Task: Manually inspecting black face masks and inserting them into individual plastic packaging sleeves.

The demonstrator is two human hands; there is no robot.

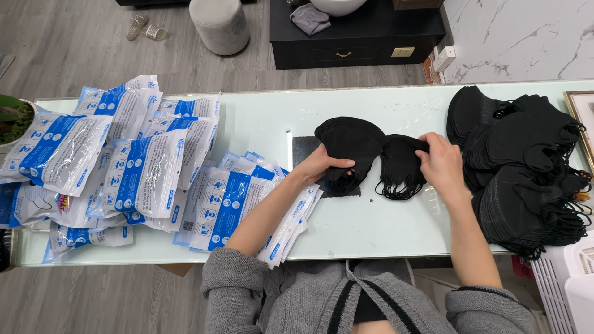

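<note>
My left hand point(323, 164) grips a stack of black face masks point(349, 139) lying on the glass table point(260, 117), thumb across its lower edge. Just to the right, my right hand point(440, 162) pinches a second, smaller stack of black masks point(399, 164), whose ear loops hang toward me. Both stacks touch each other at the middle of the table. A small dark mat point(304, 150) lies under the left stack.
A large heap of black masks point(523, 161) fills the table's right end. Several blue-and-white plastic pouches point(142, 167) are piled on the left, some flat ones point(247, 198) under my left forearm. A potted plant point(13, 114) stands at the far left, a picture frame point(580, 105) at the far right.
</note>
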